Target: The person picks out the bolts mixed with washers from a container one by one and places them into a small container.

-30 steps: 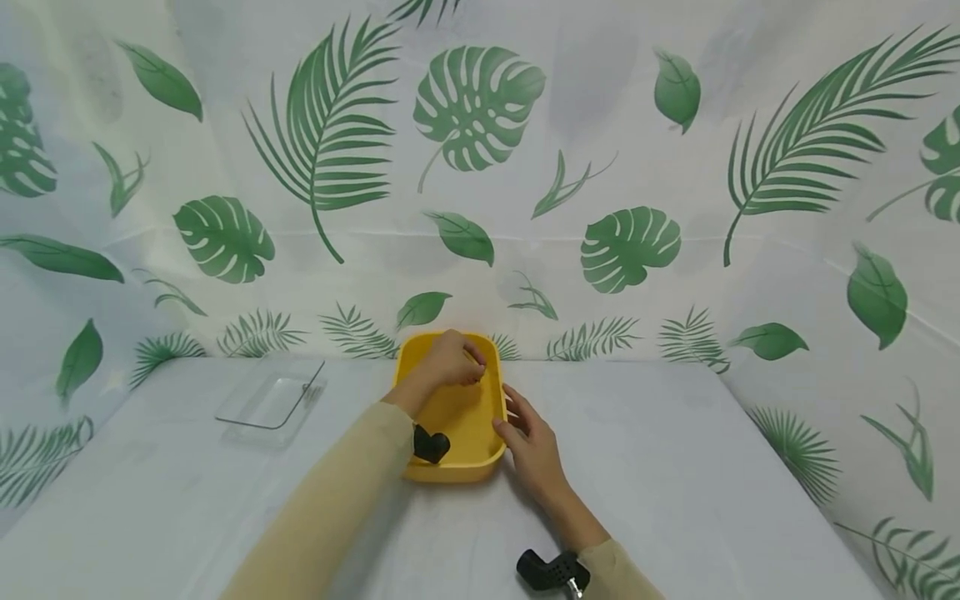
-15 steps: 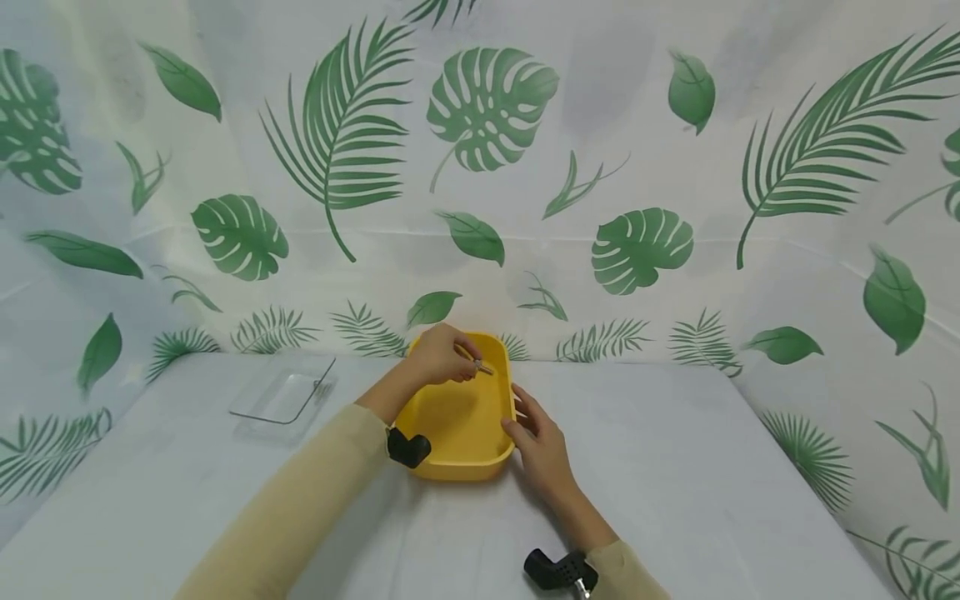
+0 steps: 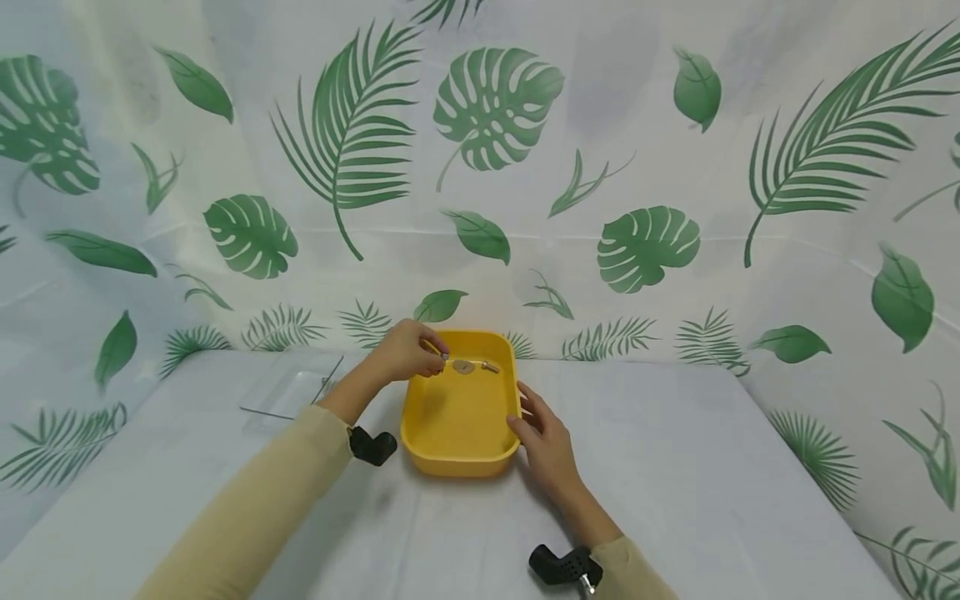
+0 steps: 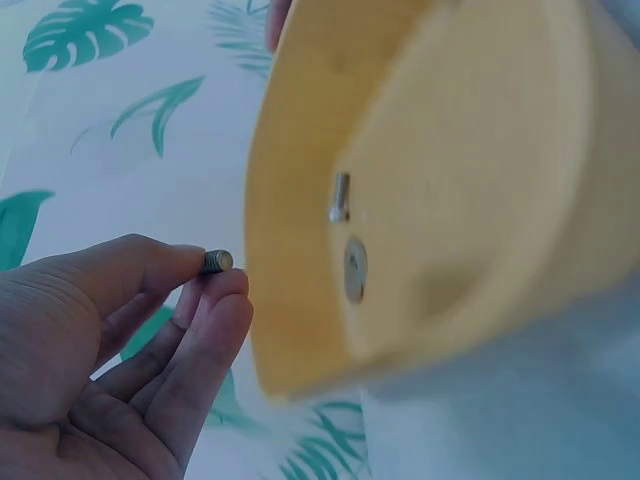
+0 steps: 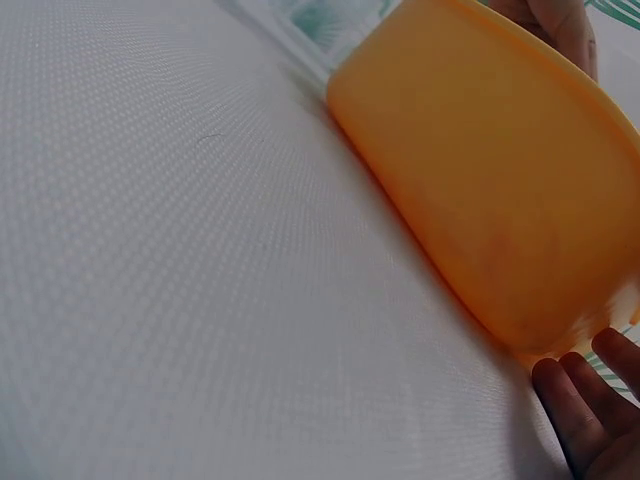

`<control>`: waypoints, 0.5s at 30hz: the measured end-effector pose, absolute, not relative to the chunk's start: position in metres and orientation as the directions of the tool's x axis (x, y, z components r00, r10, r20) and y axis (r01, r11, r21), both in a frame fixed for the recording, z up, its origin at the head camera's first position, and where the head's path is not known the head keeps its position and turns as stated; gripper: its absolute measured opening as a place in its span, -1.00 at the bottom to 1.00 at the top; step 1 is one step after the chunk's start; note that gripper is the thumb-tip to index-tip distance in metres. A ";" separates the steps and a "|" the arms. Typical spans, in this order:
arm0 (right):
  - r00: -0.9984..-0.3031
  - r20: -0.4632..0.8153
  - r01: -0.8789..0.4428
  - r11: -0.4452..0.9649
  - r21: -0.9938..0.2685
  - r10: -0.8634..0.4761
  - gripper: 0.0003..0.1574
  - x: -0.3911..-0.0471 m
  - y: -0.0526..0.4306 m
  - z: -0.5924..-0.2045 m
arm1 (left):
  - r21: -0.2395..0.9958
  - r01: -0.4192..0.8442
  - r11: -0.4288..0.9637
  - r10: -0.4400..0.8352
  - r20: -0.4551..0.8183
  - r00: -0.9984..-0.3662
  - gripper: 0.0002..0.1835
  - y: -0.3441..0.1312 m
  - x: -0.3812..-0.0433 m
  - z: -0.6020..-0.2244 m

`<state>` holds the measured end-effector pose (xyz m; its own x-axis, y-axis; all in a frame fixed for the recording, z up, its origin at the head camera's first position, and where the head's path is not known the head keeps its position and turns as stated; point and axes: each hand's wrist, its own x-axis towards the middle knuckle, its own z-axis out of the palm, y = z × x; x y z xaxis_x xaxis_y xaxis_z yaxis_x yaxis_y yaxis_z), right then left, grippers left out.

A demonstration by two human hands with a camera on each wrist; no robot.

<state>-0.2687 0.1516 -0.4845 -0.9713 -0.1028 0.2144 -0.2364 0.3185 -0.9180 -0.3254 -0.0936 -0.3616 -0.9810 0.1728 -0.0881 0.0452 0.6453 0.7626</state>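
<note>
At the far left rim of the yellow tray (image 3: 465, 417), my left hand (image 3: 405, 350) pinches a small threaded bolt (image 4: 216, 262) between thumb and fingers. Its threaded end sticks out toward the tray wall in the left wrist view. Inside, near the far end, lie a round metal washer (image 3: 463, 367) and another bolt (image 3: 490, 367), side by side and apart. On the tray's right side, my right hand (image 3: 546, 442) holds the wall, thumb over the rim and fingers along the outside. The right wrist view shows its fingertips (image 5: 575, 385) at the outer wall.
A clear, see-through container (image 3: 288, 392) stands left of the tray, partly behind the left forearm. White cloth (image 3: 675, 467) covers the table. A leaf-printed sheet (image 3: 525, 275) hangs at the back and sides.
My left hand has moved left from inside the tray to its left rim. The washer and a bolt inside have come into full view. My right hand stays at the right side.
</note>
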 end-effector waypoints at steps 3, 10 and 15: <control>-0.975 0.198 -0.219 0.315 -0.924 -0.098 -0.32 -0.268 0.152 -0.483 | 0.761 0.024 0.648 0.149 -0.096 -0.984 -0.78 -0.103 -0.323 -0.361; -0.980 0.175 -0.196 0.320 -0.927 -0.091 -0.32 -0.268 0.151 -0.481 | 0.747 -0.006 0.665 0.098 -0.094 -0.991 -0.74 -0.128 -0.318 -0.360; -0.981 0.171 -0.193 0.314 -0.930 -0.096 -0.32 -0.268 0.151 -0.481 | 0.743 -0.033 0.669 0.063 -0.101 -0.993 -0.73 -0.150 -0.312 -0.362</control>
<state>-0.2684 0.1506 -0.4813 -0.9807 -0.0956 0.1708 -0.1925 0.3144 -0.9296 -0.3122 -0.1495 -0.3624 -0.9929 0.0630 -0.1013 -0.0332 0.6690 0.7425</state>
